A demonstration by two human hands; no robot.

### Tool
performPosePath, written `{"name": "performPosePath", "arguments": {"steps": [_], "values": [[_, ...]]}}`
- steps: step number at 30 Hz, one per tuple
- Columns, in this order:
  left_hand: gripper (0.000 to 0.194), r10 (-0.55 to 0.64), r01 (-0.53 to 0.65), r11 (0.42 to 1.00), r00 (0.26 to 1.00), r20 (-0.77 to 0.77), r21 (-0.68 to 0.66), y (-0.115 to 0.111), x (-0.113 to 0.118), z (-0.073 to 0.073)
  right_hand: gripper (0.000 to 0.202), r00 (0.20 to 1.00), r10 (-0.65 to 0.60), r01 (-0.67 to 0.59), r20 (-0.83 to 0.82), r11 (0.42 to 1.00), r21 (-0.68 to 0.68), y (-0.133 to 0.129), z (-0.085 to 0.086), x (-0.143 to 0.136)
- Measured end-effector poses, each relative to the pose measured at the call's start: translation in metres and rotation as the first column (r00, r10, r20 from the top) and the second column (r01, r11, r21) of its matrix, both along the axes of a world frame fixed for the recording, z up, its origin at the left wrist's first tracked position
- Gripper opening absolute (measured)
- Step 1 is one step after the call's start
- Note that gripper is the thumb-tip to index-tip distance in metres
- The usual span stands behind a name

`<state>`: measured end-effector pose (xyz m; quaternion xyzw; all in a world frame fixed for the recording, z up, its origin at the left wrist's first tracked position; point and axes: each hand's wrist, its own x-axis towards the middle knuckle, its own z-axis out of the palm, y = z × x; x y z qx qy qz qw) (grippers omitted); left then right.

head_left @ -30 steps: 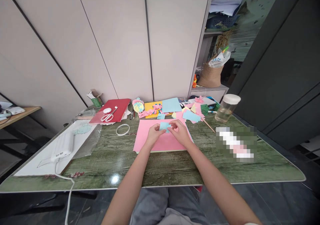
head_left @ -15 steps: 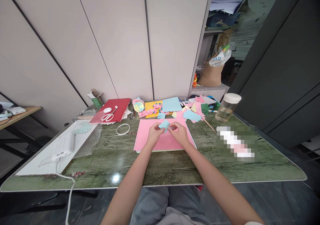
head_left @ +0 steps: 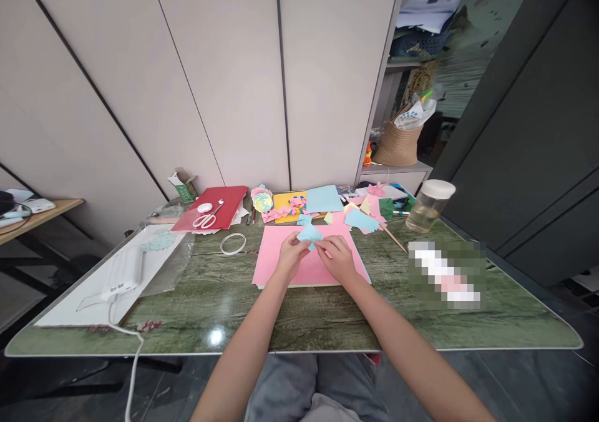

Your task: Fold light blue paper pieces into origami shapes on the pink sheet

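Above a pink sheet stack [head_left: 304,272] at the middle of the table, my left hand [head_left: 291,255] grips the left side of a small folded light-blue paper [head_left: 309,235]. My right hand [head_left: 337,258] has its thumb and forefinger closed at the paper's lower right edge, the other fingers curled beside it. The paper is pointed at the top, with a small flap hanging below. Just behind it lies another small blue folded piece [head_left: 304,220].
Behind are a blue sheet [head_left: 324,198], pink folded pieces [head_left: 277,213] and a red folder [head_left: 219,200] with scissors [head_left: 206,220]. A tape ring [head_left: 233,243] and power bank [head_left: 123,273] lie left; a jar [head_left: 427,206] and stick [head_left: 394,238] are right.
The blue paper now shows more of its flat face, with a peak at the top. My right hand has shifted slightly lower and its fingers reach leftward. The whole view has shifted a little.
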<state>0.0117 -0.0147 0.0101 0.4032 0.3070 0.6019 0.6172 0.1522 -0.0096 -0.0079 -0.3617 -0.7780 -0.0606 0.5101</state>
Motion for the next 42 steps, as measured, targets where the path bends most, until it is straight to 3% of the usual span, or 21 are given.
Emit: {"name": "performPosePath", "arguments": {"steps": [6,11,26,29,32,35,39,40,42], "values": [[0.023,-0.008,0.008,1.000,0.999,0.046,-0.003,-0.004,0.000,0.008,0.027,0.996,0.014,-0.025,0.091,0.993,0.119,0.001,0.000,0.004],[0.022,-0.029,0.031,0.999,0.997,0.071,-0.018,-0.002,-0.002,0.006,0.037,0.989,0.055,-0.076,0.138,0.986,0.151,0.001,0.000,0.005],[0.023,-0.008,0.015,0.995,0.997,0.077,-0.094,0.006,-0.008,-0.004,0.041,0.962,0.202,-0.205,0.183,0.979,-0.005,0.001,0.004,0.008],[0.023,0.022,-0.016,0.996,0.998,0.063,-0.090,0.007,-0.008,-0.004,0.034,0.959,0.259,-0.251,0.113,0.965,-0.077,-0.002,0.007,0.005],[0.024,0.054,-0.052,0.996,0.998,0.026,-0.073,0.007,-0.008,-0.004,0.019,0.960,0.217,-0.253,-0.178,0.944,-0.212,-0.003,0.008,0.002],[0.026,0.060,-0.065,0.996,0.995,-0.074,-0.067,0.008,-0.008,-0.004,0.016,0.854,0.092,-0.333,-0.512,0.853,-0.402,0.003,0.008,0.000],[0.029,0.049,-0.059,0.998,0.976,-0.212,-0.039,0.007,-0.006,-0.006,0.026,0.714,0.074,-0.619,-0.696,0.532,-0.578,0.013,0.006,0.000],[0.030,0.049,-0.058,0.998,0.973,-0.225,-0.033,0.007,-0.005,-0.006,0.026,0.694,0.080,-0.659,-0.716,0.472,-0.586,0.014,0.006,0.000],[0.031,0.051,-0.057,0.998,0.972,-0.228,-0.022,0.006,-0.004,-0.006,0.026,0.672,0.088,-0.692,-0.735,0.427,-0.582,0.015,0.006,0.000]]}}
